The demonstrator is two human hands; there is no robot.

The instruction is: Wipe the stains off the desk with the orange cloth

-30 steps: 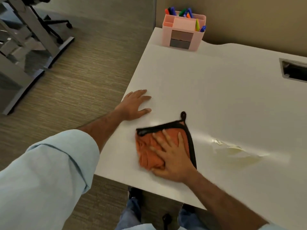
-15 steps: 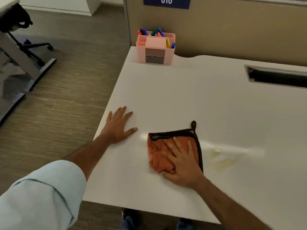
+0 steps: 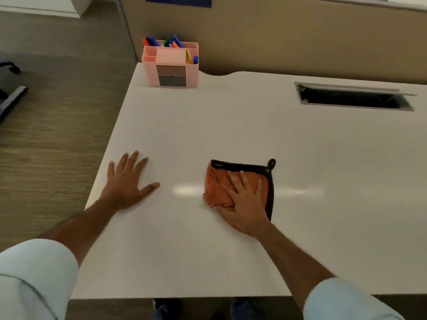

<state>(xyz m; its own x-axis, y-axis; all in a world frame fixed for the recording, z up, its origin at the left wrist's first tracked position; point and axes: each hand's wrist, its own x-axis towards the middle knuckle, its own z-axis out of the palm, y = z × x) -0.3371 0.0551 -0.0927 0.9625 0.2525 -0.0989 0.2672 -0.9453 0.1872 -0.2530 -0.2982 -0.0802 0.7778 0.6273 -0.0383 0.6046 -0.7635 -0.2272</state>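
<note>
An orange cloth (image 3: 218,189) with a black hem and a hanging loop lies bunched on the white desk (image 3: 231,125), near the front middle. My right hand (image 3: 246,204) presses flat on it, fingers spread, thumb against the bunched left side. My left hand (image 3: 128,181) rests palm-down on the bare desk near the left edge, holding nothing. No stain shows on the surface; only pale glare streaks lie to the left and right of the cloth.
A pink organiser (image 3: 171,64) with coloured markers stands at the desk's back left corner. A dark rectangular cable slot (image 3: 353,98) opens at the back right. A beige partition rises behind the desk. Wood-look floor lies beyond the left edge.
My right hand slid the cloth to the right, away from my left hand. The yellowish stain beside the cloth shrank and no longer shows. The view also tilted upward.
</note>
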